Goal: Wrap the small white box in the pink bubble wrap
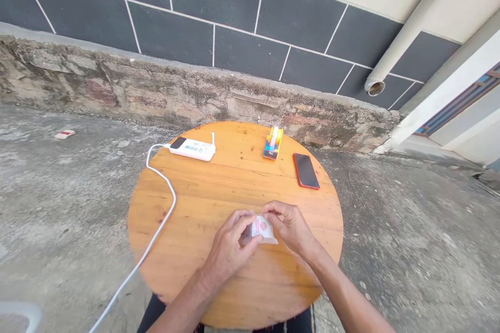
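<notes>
A small clear plastic packet with red print (pixel 262 227) is between my two hands, over the near half of a round wooden table (pixel 187 250). My left hand (pixel 233 242) grips the packet's left side, thumb in front and fingers behind. At the packet's upper right edge, the fingertips of my right hand (pixel 289 223) are pinched together on it. What lies inside the packet is too small to make out.
A white power bank (pixel 192 149) with a white cable (pixel 172 192) lies at the table's back left. Toward the back right are a yellow and blue tape dispenser (pixel 273 143) and a red-edged phone (pixel 307 170). Behind the table runs a stone-based wall (pixel 234 96).
</notes>
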